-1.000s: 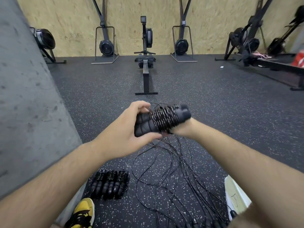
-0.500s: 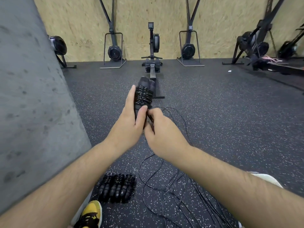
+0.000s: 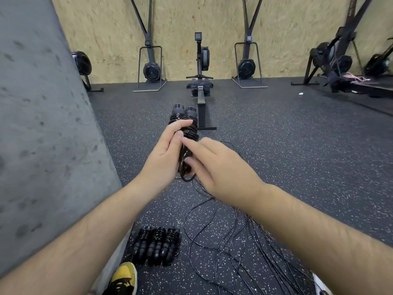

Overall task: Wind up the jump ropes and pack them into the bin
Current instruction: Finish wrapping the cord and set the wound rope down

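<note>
Black jump rope (image 3: pixel 184 124) clamped in left hand (image 3: pixel 167 146) | right hand (image 3: pixel 214 167) pinches its tail loop | risk: tail slips untucked, coils may spring loose | loose cords (image 3: pixel 231 241) below may snag

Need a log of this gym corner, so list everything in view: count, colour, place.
held rope: one, black, wound on its handles, raised over the floor.
wound ropes: three, black, side by side on the floor by the shoe.
loose ropes: count unclear, black, tangled on the floor right of those.
rower: one, black, centre, near the wall.
upright machines: two, black, against the wall, flanking the rower.
other machines: count unclear, black, far left and far right.
pillar: one, grey, left.
shoe: one, yellow and black, bottom edge.
white object: one, bottom right corner, mostly cut off.
left hand: grips the held rope.
right hand: pinches its cord low down.
</note>
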### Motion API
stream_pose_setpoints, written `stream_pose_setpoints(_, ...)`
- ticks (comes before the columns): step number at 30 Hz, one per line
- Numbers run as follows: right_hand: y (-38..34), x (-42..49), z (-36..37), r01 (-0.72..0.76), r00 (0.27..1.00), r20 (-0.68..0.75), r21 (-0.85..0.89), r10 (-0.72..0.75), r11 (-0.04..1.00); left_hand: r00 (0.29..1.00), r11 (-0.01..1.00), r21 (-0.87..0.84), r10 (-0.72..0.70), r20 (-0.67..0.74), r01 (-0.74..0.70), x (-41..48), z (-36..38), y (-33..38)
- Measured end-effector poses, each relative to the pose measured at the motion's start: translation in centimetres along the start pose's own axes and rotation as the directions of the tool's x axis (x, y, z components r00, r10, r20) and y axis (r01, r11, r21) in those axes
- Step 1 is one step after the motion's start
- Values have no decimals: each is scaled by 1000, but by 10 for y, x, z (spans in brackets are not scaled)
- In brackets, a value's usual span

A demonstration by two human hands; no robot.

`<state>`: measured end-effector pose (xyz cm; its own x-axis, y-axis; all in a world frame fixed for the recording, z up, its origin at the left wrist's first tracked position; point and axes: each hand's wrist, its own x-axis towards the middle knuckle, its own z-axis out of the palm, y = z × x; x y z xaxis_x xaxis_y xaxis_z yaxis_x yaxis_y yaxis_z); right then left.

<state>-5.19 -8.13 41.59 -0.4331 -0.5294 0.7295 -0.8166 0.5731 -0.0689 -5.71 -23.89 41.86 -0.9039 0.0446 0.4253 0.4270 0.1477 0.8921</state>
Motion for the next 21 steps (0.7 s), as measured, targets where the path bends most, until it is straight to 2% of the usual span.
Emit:
stream_pose_setpoints(2,-2,0,2,29,998,58,-4,-29,1000,1000,998,-60,-24,13,24,-1,2,-2)
stream_pose_setpoints(6,-1,-2,-4,-1,981,191,162,-30,987,996,975,-206,-84,20,87,0,3,2)
stream_pose_setpoints(8,3,-2,-7,-18,978,210,173,-19,985,994,959,-261,-105,14,105,2,1,4)
stream_pose_setpoints(12,7,-1,-6,48,995,85,50,-53,998,996,956,-281,-84,30,89,1,1,2)
stream_pose_setpoints(14,9,2,-7,70,998,-13,48,-69,996,994,959,-263,-91,57,103,-1,3,3)
stream_pose_setpoints(17,12,4,-11,-21,988,-143,215,53,976,989,948,-281,-140,55,149,-1,6,6)
stream_pose_setpoints(21,16,4,-23,-164,968,-106,419,227,893,985,923,-347,-139,99,165,0,1,8)
